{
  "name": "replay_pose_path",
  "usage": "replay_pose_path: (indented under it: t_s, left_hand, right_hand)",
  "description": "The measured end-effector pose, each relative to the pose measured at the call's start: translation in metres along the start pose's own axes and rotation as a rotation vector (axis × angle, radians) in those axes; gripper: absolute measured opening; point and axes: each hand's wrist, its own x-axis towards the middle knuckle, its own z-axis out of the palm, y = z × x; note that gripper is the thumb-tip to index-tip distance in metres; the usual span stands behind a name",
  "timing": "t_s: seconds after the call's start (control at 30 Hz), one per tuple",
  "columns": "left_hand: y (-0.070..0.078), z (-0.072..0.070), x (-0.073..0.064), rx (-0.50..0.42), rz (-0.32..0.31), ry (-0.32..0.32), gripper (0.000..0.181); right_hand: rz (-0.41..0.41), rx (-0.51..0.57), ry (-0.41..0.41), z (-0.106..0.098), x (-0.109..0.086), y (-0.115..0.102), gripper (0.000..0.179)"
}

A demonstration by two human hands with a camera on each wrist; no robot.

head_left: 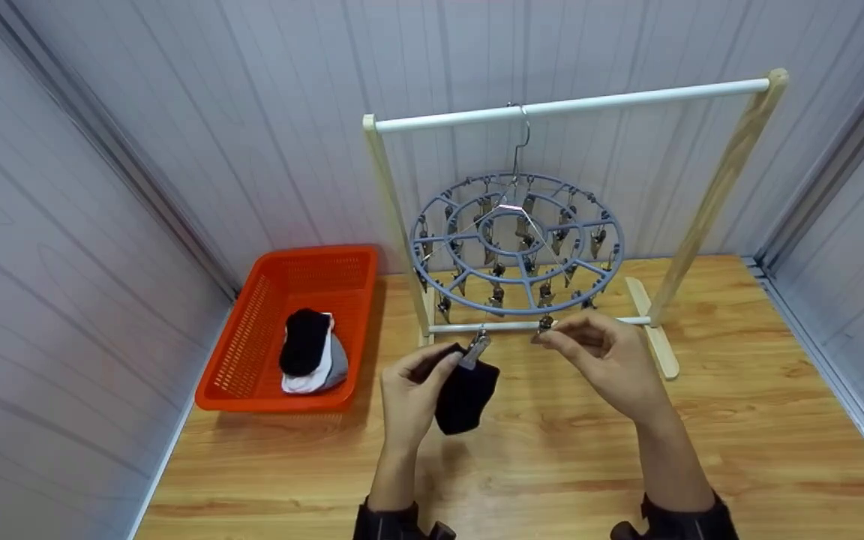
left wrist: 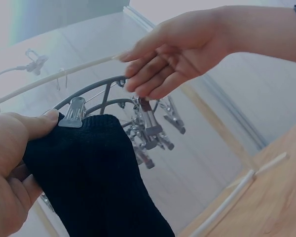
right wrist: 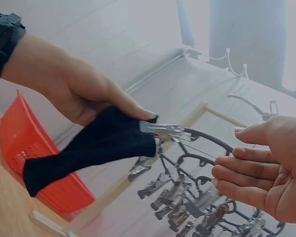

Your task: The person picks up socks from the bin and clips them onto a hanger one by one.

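My left hand (head_left: 411, 394) pinches a black sock (head_left: 469, 397) by one corner of its cuff, thumb on the near side. A metal clip (left wrist: 74, 112) from the round hanger bites the cuff beside my thumb, and the rest of the sock hangs down. The grey clip hanger (head_left: 528, 283) hangs by its hook from the rack, with several metal clips below its rings. My right hand (head_left: 616, 364) is at the hanger's near rim, close to another clip (head_left: 545, 324). In the right wrist view its thumb and fingers are apart, with nothing visible between them.
An orange basket (head_left: 361, 330) stands left of the rack. In it lie a black sock (head_left: 304, 341) and white and grey fabric (head_left: 331, 367). The wooden rack (head_left: 717, 180) has a white top bar (head_left: 642, 97) and feet on the wood-look floor (head_left: 552, 465). Panel walls surround this area.
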Motion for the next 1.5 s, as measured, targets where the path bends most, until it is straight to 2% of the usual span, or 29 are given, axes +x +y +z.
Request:
replay_pose_path:
  t_s: [0.13,0.3,0.43,0.6,0.77,1.03,1.2,1.5]
  left_hand:
    - [0.001,-0.006,0.003,0.003,0.011,0.015,0.013]
    - [0.001,-0.012,0.005,0.010,0.022,0.028,0.013]
    - [0.000,-0.014,0.005,0.011,0.025,0.033,0.013]
    - [0.000,-0.016,0.005,0.006,0.014,0.052,0.014]
    - [0.002,-0.017,0.005,0.007,0.004,0.057,0.014]
    - [0.003,-0.018,0.006,0.026,0.018,0.048,0.014]
    - [0.001,-0.018,0.005,0.029,0.023,0.037,0.014]
    - [0.002,-0.018,0.005,0.033,0.000,-0.001,0.014]
  right_hand:
    - [-0.011,-0.048,0.049,-0.005,0.000,-0.001,0.009]
    - [0.017,-0.134,0.088,-0.007,0.002,0.002,0.008]
    - [0.052,-0.196,0.078,-0.007,0.003,0.004,0.013]
    - [0.123,-0.240,0.032,-0.004,0.004,0.009,0.029]
    - [0.130,-0.195,-0.019,0.002,0.006,0.018,0.041]
    - [0.089,-0.168,-0.036,0.015,0.010,0.025,0.045]
    - [0.100,-0.149,-0.030,0.022,0.011,0.026,0.039]
    - [0.055,-0.112,0.007,0.024,0.012,0.029,0.023]
